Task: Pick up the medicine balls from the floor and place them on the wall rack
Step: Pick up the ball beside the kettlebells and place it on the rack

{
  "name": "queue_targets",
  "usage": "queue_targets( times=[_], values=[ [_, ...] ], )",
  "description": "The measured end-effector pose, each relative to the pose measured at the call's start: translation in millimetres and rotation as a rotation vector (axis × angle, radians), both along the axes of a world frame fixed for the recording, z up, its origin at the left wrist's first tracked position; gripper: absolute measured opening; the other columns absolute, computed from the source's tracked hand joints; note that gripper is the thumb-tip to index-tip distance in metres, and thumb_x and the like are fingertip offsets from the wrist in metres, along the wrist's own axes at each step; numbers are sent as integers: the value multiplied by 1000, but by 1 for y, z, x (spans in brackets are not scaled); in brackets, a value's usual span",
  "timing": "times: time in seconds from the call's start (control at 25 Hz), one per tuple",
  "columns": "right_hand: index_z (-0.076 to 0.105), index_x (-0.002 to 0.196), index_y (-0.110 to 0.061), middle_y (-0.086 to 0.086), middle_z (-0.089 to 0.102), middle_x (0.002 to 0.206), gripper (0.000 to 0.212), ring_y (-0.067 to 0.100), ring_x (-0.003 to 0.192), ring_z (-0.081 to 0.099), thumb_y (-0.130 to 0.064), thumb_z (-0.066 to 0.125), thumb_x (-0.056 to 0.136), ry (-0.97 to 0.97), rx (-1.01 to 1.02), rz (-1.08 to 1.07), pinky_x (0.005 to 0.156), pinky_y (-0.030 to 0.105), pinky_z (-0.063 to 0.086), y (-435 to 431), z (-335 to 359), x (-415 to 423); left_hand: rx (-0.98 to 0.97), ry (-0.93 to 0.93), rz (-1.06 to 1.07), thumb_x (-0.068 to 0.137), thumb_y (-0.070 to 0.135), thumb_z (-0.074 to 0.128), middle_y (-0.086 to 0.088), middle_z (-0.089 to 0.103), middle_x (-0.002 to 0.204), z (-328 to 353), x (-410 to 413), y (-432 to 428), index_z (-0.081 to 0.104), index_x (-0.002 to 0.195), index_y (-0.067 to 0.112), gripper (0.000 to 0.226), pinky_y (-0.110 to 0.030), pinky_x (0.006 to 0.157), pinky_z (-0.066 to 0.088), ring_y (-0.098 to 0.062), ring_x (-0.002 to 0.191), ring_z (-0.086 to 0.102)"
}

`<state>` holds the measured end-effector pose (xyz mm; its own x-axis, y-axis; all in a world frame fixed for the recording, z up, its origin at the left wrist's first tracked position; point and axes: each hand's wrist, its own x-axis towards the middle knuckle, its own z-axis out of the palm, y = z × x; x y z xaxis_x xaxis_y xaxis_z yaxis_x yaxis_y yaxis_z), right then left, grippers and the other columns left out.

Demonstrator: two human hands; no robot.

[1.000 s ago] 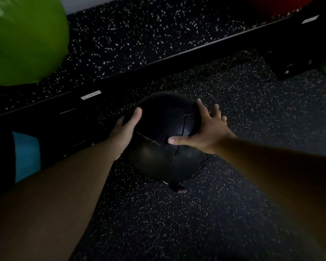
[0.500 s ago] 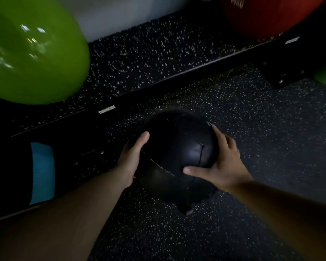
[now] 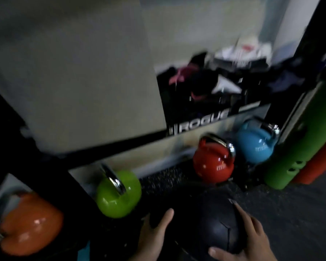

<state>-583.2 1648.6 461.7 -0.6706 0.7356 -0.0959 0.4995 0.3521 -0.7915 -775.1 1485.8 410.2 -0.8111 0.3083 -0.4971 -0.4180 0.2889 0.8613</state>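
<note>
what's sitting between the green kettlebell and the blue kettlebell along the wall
In the head view, the red kettlebell stands between the green kettlebell and the blue kettlebell, close beside the blue one.

We hold a black medicine ball (image 3: 211,221) between both hands at the bottom of the view: our left hand (image 3: 154,236) pressed on its left side, our right hand (image 3: 248,242) wrapped over its right side with the thumb across the front. Beyond it, along the foot of the wall, stand a green kettlebell (image 3: 119,194), a red kettlebell (image 3: 213,162) and a blue kettlebell (image 3: 256,144), with an orange kettlebell (image 3: 30,225) at the far left. A black frame bar (image 3: 199,123) reads ROGUE. The clutter above it is too blurred to identify, perhaps clothing.
</note>
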Motion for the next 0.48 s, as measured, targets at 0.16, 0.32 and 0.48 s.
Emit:
queue_targets(
  times=[0.16, 0.32, 0.48],
  values=[
    [37, 152, -45, 2, 41, 156, 154, 29, 146, 38, -87, 83, 11, 131, 82, 27, 120, 53, 28, -14, 152, 13, 98, 120, 16, 60, 61, 98, -5, 73, 131, 152, 13, -16, 70, 126, 18, 84, -27, 104, 40, -19, 119, 64],
    [34, 155, -40, 9, 41, 153, 153, 33, 144, 38, -91, 78, 18, 231, 146, 155, 119, 54, 29, -36, 282, 34, 157, 244, 132, 74, 67, 87, -1, 75, 116, 294, 48, -51, 68, 130, 20, 75, -33, 83, 52, -19, 99, 69],
    [32, 159, -35, 10, 41, 149, 154, 36, 139, 40, -97, 74, 24, 323, 215, 212, 117, 53, 34, -62, 384, 67, 235, 308, 187, 76, 68, 78, -13, 68, 140, 410, 86, -90, 58, 148, 17, 91, -48, 112, 49, -36, 126, 64]
  ],
)
